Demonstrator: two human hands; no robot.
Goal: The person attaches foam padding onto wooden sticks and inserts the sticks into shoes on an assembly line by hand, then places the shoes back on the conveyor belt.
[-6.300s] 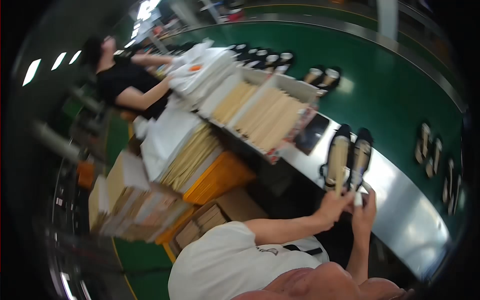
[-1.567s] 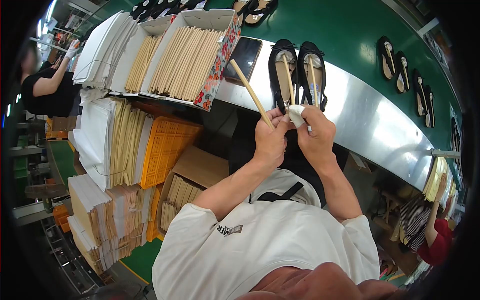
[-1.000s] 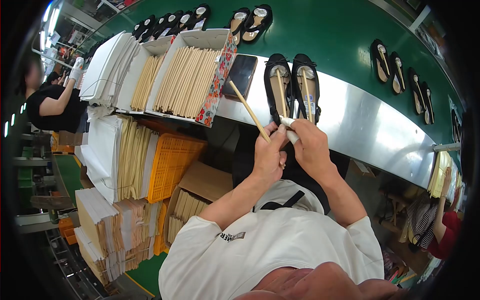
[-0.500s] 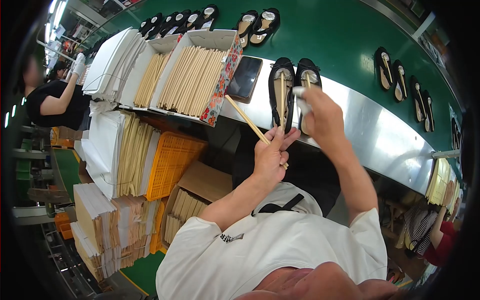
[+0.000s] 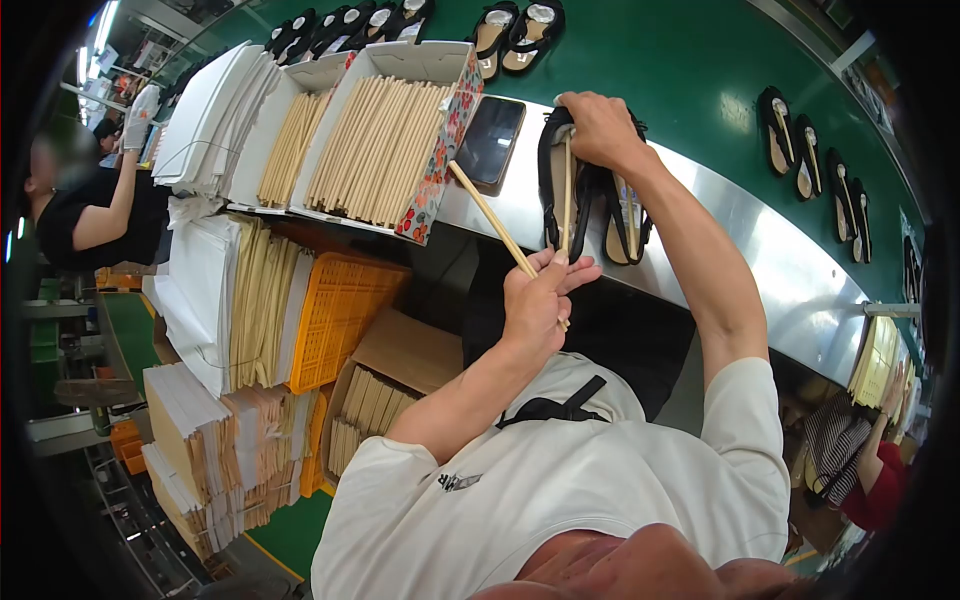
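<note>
**Black Flats (image 5: 546, 185) Stood With a Stick (image 5: 567, 195) in Each**

The two shoes sat side by side on a steel ledge (image 5: 795, 270), both filled. A worker's left hand (image 5: 533, 300) gripped at least one more wooden stick (image 5: 490, 212); the right hand (image 5: 600, 128) lay over the toes, its grip unclear. Beyond, on the green belt (image 5: 680, 80), four shoes (image 5: 832, 195) held sticks and two others (image 5: 525, 58) showed none. Two boxes (image 5: 455, 140) held dozens, too tightly packed to count.

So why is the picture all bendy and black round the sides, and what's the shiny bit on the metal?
In the head view, probably a fisheye lens: black edges, and the metal strip curves; also in the head view, white glare on that metal, a fainter pale patch on the green surface, while the black shoes in the middle look fairly sharp.
</note>
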